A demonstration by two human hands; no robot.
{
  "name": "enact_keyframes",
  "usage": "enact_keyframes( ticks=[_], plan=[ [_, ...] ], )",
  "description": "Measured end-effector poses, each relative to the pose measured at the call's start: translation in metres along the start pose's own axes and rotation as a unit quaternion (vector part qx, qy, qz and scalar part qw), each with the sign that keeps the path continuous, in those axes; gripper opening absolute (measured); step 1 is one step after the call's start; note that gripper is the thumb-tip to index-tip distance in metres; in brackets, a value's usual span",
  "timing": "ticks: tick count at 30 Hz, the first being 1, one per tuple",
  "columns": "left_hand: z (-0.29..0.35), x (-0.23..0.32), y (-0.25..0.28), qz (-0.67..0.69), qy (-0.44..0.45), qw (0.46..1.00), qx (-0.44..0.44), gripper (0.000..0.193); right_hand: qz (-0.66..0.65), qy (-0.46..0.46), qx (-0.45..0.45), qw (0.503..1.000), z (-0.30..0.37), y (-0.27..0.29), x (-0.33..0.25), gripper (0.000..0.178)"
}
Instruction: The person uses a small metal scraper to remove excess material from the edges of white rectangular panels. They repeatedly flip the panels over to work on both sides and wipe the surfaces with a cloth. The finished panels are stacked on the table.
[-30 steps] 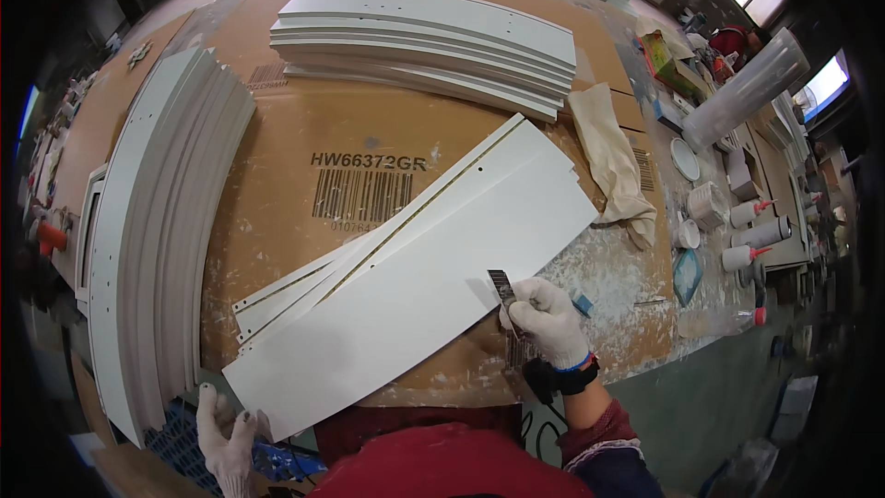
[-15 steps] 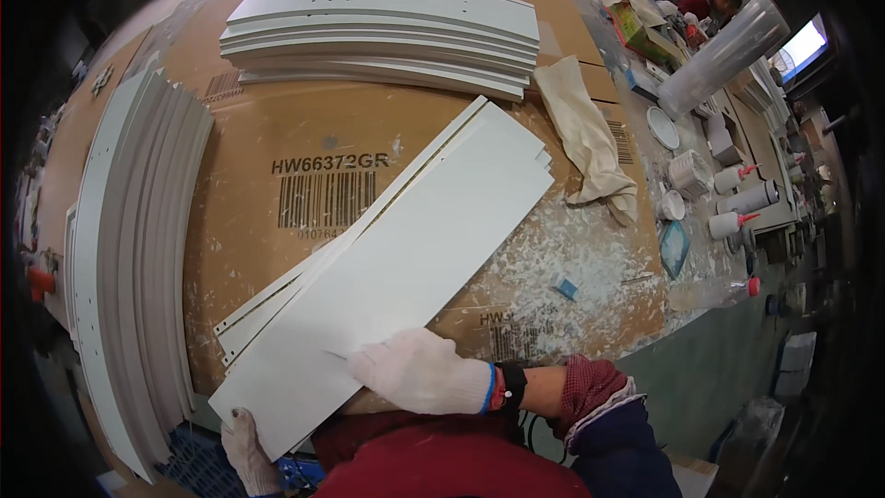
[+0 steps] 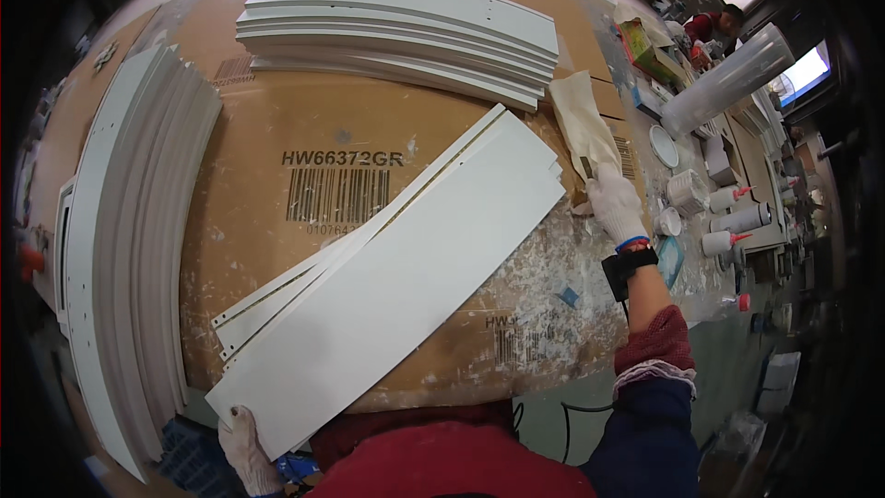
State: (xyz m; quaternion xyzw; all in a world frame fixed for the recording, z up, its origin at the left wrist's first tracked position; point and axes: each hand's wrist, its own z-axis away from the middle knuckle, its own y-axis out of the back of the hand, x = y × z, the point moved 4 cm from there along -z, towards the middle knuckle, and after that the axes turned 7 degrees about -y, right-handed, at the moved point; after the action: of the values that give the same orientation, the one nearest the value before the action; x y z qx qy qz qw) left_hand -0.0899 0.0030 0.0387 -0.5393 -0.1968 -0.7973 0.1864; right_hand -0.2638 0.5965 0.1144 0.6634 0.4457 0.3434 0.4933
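Note:
My left hand (image 3: 245, 450), in a white glove, grips the near left corner of a long white board (image 3: 396, 277), thumb on top. The board lies aslant over another white board (image 3: 267, 300) or more, whose edges show a grooved line and small holes. My right hand (image 3: 616, 203), also gloved, is closed over the lower part of a crumpled cream cloth (image 3: 579, 111). From its fingers sticks a thin dark blade-like tool (image 3: 587, 167); its exact kind is unclear. Whether the fingers also grip the cloth cannot be seen.
White boards stand in a row (image 3: 120, 249) at left; more lie stacked (image 3: 396, 32) at the far side. Cardboard (image 3: 249, 129) with white flakes covers the table. Glue bottles (image 3: 724, 242), a clear plastic roll (image 3: 728, 78) and a small blue block (image 3: 569, 296) lie right. Another person (image 3: 714, 28) sits beyond.
My right hand has swung from the near edge of the white board out to the cloth at right, carrying the thin tool. My left hand stays on the board's corner.

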Motion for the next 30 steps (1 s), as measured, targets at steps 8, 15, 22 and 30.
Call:
enact_keyframes(
  ticks=[8, 15, 22, 30],
  plan=[
    [0.009, 0.005, 0.002, -0.011, 0.029, 0.999, 0.031, 0.046, -0.166, 0.243, -0.087, 0.952, 0.050, 0.023, -0.111, 0.010],
    [0.003, 0.002, -0.003, 0.006, 0.026, 1.000, 0.001, 0.049, -0.077, -0.029, -0.026, 0.996, -0.001, -0.027, 0.024, 0.018],
    [0.010, 0.008, 0.001, -0.005, 0.025, 1.000, 0.013, 0.051, -0.224, 0.053, -0.121, 0.966, 0.024, 0.003, -0.065, 0.020],
    [0.006, 0.000, 0.013, 0.001, 0.022, 1.000, 0.004, 0.049, -0.324, -0.033, -0.102, 0.940, -0.003, -0.002, -0.029, 0.019]
  ],
)
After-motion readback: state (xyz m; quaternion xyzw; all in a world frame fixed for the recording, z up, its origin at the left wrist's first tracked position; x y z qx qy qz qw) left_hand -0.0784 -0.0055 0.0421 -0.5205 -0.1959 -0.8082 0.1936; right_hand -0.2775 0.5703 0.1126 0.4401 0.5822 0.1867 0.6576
